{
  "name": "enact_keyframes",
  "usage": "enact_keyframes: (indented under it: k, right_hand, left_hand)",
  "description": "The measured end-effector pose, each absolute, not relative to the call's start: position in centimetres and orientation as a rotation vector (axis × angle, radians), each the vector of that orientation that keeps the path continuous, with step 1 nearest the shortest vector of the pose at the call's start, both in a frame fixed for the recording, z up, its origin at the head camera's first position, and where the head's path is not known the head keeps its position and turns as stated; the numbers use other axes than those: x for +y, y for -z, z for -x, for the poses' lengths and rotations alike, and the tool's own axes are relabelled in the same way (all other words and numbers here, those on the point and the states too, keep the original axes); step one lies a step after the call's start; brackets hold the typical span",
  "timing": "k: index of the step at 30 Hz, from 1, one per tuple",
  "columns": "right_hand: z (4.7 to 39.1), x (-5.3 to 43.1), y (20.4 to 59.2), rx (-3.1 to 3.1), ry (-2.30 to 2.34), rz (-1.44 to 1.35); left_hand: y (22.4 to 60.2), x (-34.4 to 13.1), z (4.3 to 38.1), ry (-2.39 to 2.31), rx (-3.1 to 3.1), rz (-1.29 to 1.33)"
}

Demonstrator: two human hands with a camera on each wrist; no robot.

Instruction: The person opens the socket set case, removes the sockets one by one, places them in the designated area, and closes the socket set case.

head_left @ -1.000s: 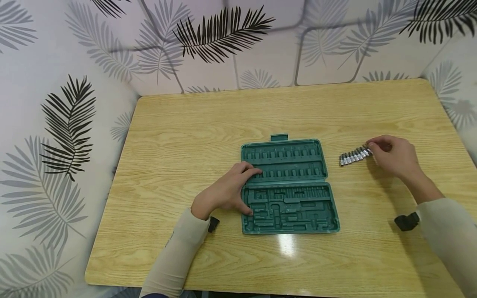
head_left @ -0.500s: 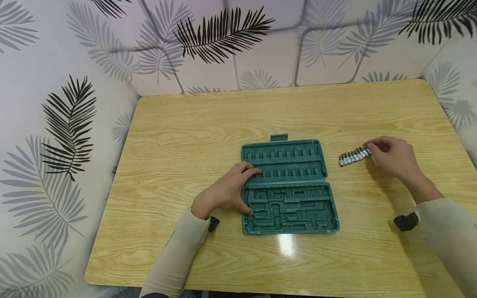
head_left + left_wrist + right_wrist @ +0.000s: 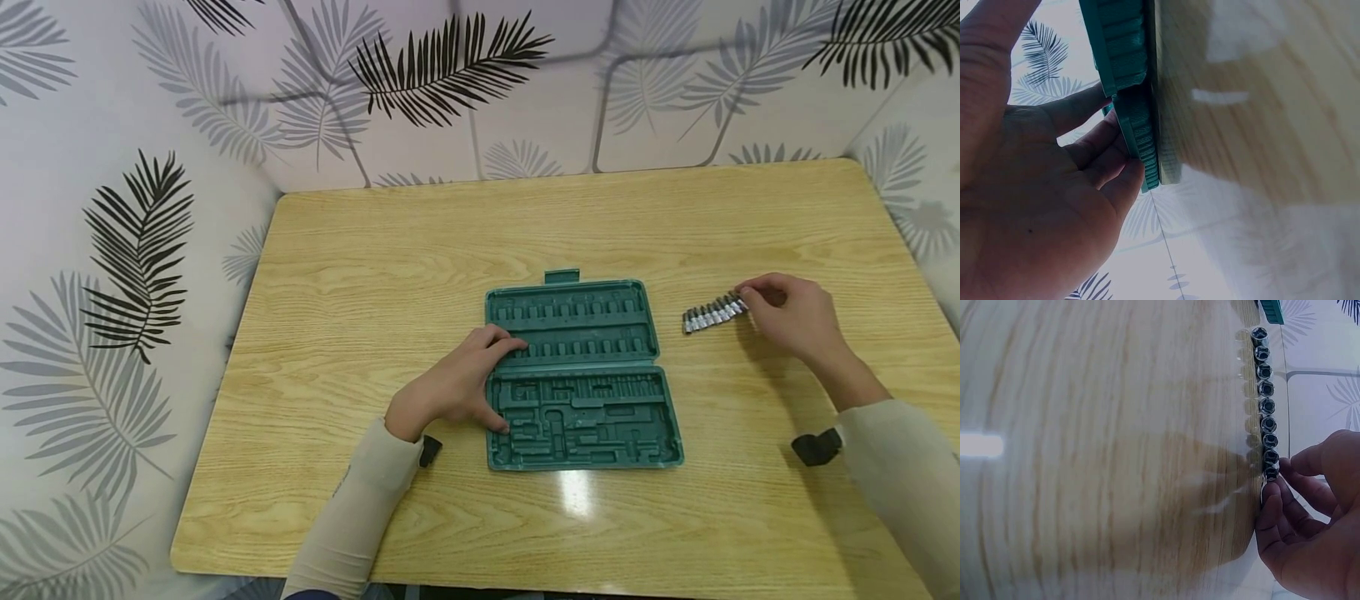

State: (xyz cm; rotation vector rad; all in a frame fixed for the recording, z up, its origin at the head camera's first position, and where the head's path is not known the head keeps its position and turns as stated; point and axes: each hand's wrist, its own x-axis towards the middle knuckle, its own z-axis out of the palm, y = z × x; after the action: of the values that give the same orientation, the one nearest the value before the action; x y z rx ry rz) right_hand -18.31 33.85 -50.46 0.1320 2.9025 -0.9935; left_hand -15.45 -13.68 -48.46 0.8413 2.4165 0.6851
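A green plastic socket-set case (image 3: 577, 367) lies unfolded on the table, its moulded slots facing up with no tools in them. My left hand (image 3: 461, 383) rests on its left edge, fingers spread, thumb over the lower half and index finger over the upper. In the left wrist view, other fingers (image 3: 1125, 187) touch the case's side. To the right of the case, several silver sockets (image 3: 712, 315) lie side by side in a slanting row. At the row's right end, my right hand (image 3: 798, 317) pinches the last socket (image 3: 1270, 472) between thumb and fingertips.
The wooden table (image 3: 390, 275) reaches back to a leaf-patterned wall (image 3: 525, 92). A latch tab (image 3: 562, 276) sticks out from the case's far edge. Dark wrist-worn pieces, such as the one under my right sleeve (image 3: 817, 447), hang close over the tabletop.
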Motion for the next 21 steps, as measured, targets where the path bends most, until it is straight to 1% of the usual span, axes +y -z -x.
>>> enact_keyframes:
  k: [13, 14, 17, 20, 21]
  right_hand:
    - [18.1, 33.5, 49.8, 2.888, 1.077, -0.172]
    - [18.0, 33.3, 49.8, 2.891, 1.090, -0.168]
    - [17.8, 32.3, 49.4, 2.915, 1.126, -0.139]
    - [17.6, 31.0, 49.1, 2.946, 1.170, -0.061]
    - [17.5, 30.4, 49.0, 2.951, 1.184, -0.027]
  left_hand:
    - [47.8, -13.4, 15.5, -0.661, 2.416, -0.838]
    - [48.7, -13.6, 15.8, -0.660, 2.420, -0.861]
    - [49.3, -13.8, 16.1, -0.671, 2.407, -0.879]
    - [51.4, -14.3, 16.7, -0.671, 2.424, -0.928]
    - [50.7, -14.2, 16.5, -0.684, 2.413, -0.911]
